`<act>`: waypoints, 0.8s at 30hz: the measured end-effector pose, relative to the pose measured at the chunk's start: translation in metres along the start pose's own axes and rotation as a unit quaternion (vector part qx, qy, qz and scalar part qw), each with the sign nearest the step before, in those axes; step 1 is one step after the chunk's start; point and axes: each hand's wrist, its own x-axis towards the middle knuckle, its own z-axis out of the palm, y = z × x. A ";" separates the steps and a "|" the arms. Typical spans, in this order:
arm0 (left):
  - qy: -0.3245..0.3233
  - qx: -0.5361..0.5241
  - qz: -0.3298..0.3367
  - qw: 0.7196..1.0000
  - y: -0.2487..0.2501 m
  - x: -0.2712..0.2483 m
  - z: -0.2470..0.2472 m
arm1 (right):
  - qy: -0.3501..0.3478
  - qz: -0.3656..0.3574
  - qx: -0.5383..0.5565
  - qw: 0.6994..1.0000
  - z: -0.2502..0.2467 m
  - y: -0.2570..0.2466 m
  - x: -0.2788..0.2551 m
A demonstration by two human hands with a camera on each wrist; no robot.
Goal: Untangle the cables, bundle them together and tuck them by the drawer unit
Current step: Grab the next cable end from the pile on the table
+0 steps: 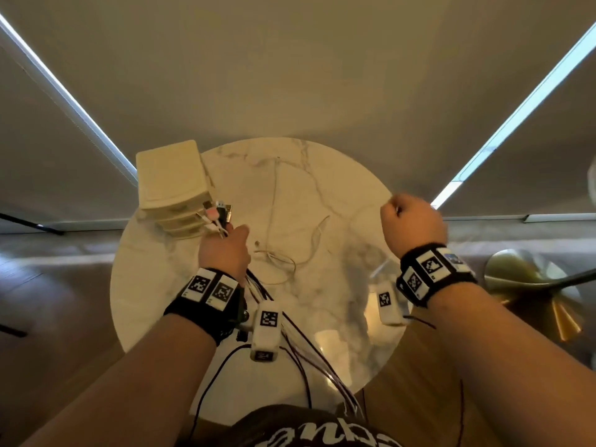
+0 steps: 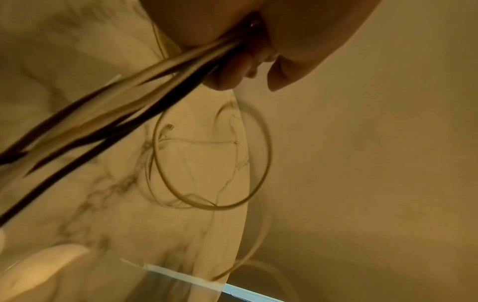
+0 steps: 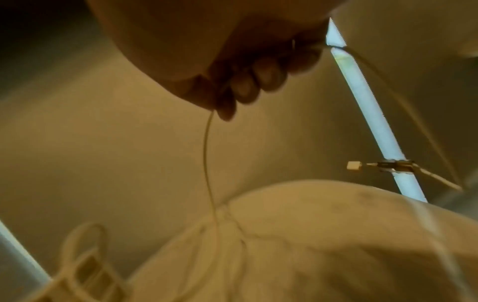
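My left hand (image 1: 225, 250) grips a bundle of black and white cables (image 1: 216, 217), plugs sticking up beside a cream drawer unit (image 1: 171, 175). In the left wrist view the bundle (image 2: 129, 102) runs down-left out of my curled fingers (image 2: 232, 73). My right hand (image 1: 412, 221) is raised in a fist over the table's right side. Its curled fingers (image 3: 245, 81) hold a thin white cable (image 3: 207, 155) that hangs down to the marble table (image 3: 336, 235). The cable's white plug (image 3: 354, 165) dangles in the air. The rest of the cable lies in loose loops (image 1: 283, 256) (image 2: 270, 151).
The round marble table (image 1: 338, 195) ends just behind the drawer unit and under my right hand. A gold stool or lamp base (image 1: 529, 279) stands low on the right. Dark wires trail from my wrists toward my body. Closed blinds fill the background.
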 end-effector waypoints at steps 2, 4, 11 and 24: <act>-0.026 -0.031 -0.008 0.999 -0.001 0.001 0.001 | -0.171 0.070 -0.092 0.979 0.026 0.025 -0.008; -0.068 -0.100 -0.005 0.993 -0.003 -0.003 0.003 | -0.316 0.074 -0.148 0.934 0.051 0.038 -0.020; -0.173 -0.105 0.031 0.979 -0.002 -0.031 0.014 | -0.183 -0.192 0.190 0.945 0.046 -0.034 -0.045; -0.254 -0.063 0.053 0.964 0.001 -0.053 0.021 | -0.104 -0.288 0.335 0.891 0.008 -0.112 -0.056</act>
